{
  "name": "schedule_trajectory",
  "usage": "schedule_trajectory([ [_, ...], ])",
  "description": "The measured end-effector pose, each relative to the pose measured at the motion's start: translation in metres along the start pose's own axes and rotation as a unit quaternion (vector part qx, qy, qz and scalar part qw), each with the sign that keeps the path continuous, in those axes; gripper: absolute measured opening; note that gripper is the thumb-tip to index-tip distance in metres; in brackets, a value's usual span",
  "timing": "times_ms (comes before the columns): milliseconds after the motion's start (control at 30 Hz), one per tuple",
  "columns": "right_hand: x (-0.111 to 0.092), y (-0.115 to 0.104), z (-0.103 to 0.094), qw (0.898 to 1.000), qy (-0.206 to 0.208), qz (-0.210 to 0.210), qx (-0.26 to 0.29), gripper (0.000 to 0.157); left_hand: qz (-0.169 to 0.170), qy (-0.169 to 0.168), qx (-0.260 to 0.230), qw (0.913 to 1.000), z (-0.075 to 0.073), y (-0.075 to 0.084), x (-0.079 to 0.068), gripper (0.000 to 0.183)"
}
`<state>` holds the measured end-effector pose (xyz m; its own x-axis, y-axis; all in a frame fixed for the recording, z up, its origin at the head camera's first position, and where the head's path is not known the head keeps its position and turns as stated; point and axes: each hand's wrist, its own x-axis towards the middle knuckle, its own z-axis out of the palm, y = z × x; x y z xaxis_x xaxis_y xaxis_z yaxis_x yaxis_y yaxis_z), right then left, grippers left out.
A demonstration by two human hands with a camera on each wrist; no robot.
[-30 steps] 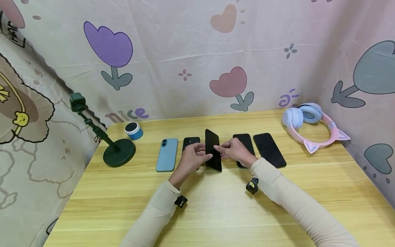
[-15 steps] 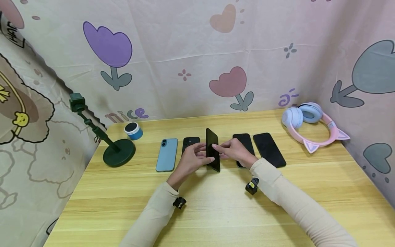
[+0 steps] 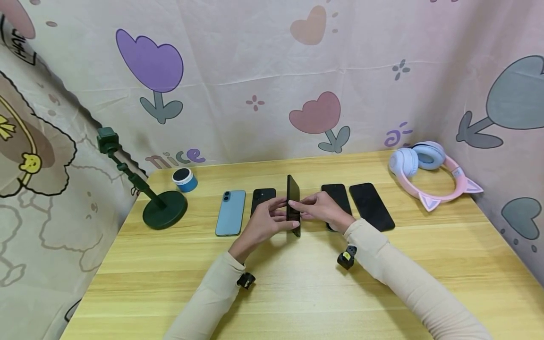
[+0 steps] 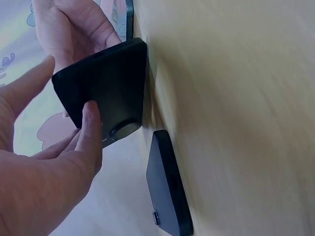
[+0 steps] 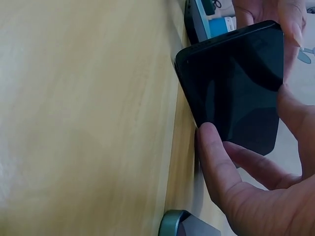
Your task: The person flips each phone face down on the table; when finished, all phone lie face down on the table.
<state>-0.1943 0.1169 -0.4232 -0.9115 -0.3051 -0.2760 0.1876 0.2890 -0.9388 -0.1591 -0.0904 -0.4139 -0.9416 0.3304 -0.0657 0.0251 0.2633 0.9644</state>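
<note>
Both hands hold a black smartphone [image 3: 293, 189], stood on its long edge over the middle of the table. My left hand [image 3: 264, 224] is on its left side, thumb at the near end and fingertips against the back. In the left wrist view, that back [image 4: 115, 78] shows a round camera ring. My right hand [image 3: 325, 208] pinches it between thumb and fingers at its long edges. The dark glossy screen [image 5: 241, 83] faces the right wrist camera. Beside the left hand lies a black phone [image 3: 262, 194], partly hidden; another dark phone [image 3: 337, 196] lies partly under the right hand.
A light blue phone [image 3: 230, 215] lies at the left of the row, and a black phone [image 3: 371, 208] at the right. Further left stand a dark green stand [image 3: 163, 215] and a small blue-and-white speaker-like cylinder [image 3: 185, 182]. Pink cat-ear headphones [image 3: 456, 182] lie at the back right.
The held phone has turned from showing its broad face to nearly edge-on to the head view. My left thumb has shifted slightly right and nearer along with it.
</note>
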Motion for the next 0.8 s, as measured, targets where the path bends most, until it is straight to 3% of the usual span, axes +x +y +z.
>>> schedule_trajectory([
  [300, -0.0011, -0.0004, -0.0001, 0.999, -0.017, 0.008, 0.032, 0.067, 0.019, -0.028, 0.047, 0.9983, 0.0001, -0.0031, 0.0, 0.085],
  [800, -0.0023, -0.0033, 0.0002, 0.996, -0.05, 0.002, 0.071, 0.063, 0.04, -0.047, 0.099, 0.9931, 0.0018, -0.0074, 0.0007, 0.089],
])
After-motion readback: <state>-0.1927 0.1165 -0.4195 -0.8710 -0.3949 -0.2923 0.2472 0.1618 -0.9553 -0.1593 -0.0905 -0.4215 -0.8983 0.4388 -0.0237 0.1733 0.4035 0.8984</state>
